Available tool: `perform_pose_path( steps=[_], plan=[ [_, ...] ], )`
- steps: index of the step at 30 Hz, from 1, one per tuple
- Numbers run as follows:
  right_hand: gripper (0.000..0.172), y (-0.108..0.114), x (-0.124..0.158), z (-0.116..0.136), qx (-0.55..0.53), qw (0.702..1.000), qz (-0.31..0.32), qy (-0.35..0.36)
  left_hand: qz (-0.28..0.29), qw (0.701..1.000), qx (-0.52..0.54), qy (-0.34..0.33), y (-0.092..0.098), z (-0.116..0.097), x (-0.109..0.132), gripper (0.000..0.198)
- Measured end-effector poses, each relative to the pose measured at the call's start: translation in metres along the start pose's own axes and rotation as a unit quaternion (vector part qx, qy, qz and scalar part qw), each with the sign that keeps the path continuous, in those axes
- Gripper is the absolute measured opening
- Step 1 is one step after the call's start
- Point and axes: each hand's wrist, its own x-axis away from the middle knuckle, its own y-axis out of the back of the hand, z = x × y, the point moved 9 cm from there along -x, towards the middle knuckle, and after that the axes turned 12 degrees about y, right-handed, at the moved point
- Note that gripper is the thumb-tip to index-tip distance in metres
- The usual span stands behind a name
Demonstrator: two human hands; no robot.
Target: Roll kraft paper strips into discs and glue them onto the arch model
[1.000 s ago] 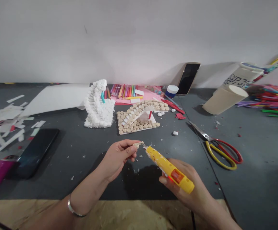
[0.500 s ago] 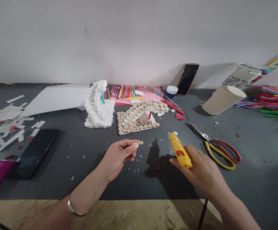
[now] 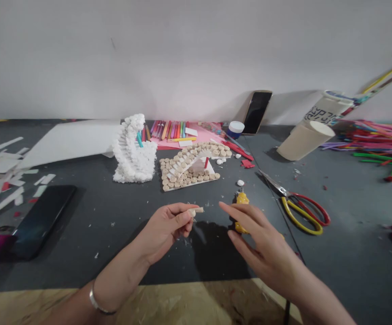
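while gripped in the left hand (image 3: 163, 232), a small rolled paper coil (image 3: 192, 212), at 3 o'clock of the palm, pinched tight between thumb and fingertips (image 3: 184, 213)
right hand (image 3: 261, 257) open, fingers (image 3: 231, 208) spread and empty, a yellow glue gun (image 3: 242, 198) just beside them at 11 o'clock

A small cream paper coil (image 3: 191, 212), its loose strip poking out sideways, is pinched between thumb and fingers of the left hand (image 3: 163, 232); a yellow glue gun (image 3: 241, 198) stands upright just beyond the spread fingers of the open right hand (image 3: 263, 257), partly hidden behind them
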Motion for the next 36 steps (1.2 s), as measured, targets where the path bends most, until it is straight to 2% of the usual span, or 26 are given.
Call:
perform_pose_path(
  steps=[5,9,23,31,36],
  plan=[
    [0.053,-0.026,-0.012,0.013,-0.097,0.995,-0.006,0.015,0.015,1.0,0.021,-0.003,-0.003,-0.001,0.0,0.031],
    [0.056,-0.035,-0.01,0.014,-0.126,0.992,0.0,0.018,0.021,0.999,0.028,0.001,-0.005,-0.001,0.001,0.031],
    [0.056,-0.031,-0.013,0.023,-0.103,0.993,-0.011,0.047,0.011,1.0,0.027,0.005,-0.004,0.001,0.001,0.03],
    [0.052,-0.028,-0.014,0.021,-0.1,0.994,-0.011,0.035,-0.022,1.0,-0.008,0.01,0.0,0.001,0.002,0.032],
    [0.05,-0.028,-0.012,0.019,-0.103,0.994,-0.017,0.037,-0.023,0.999,-0.034,0.009,-0.003,-0.002,0.003,0.033]
  ],
)
